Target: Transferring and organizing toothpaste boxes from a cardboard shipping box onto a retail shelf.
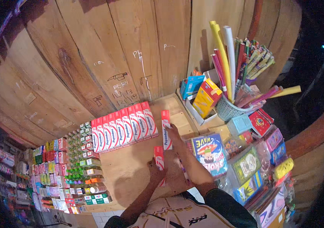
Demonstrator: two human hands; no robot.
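Observation:
My right hand (173, 133) grips a red and white toothpaste box (165, 123), held upright just right of a row of matching boxes. Lower and nearer to me, my left hand (156, 171) is closed round a second toothpaste box (159, 152), whose top sticks out above the fingers. Several more toothpaste boxes (125, 127) stand side by side in a slightly slanted row along the wooden wall. Both hands are above the wooden tabletop (124, 167). A thin striped stick-like thing (183, 169) lies beside my right forearm.
Small bottles and boxes (84, 152) stand in rows on the left. At the back right are a carton with a yellow box (206, 98) and a basket (228, 110) of wrapping rolls. Packaged books and pouches (210, 154) crowd the right side. A plank wall (131, 45) rises behind.

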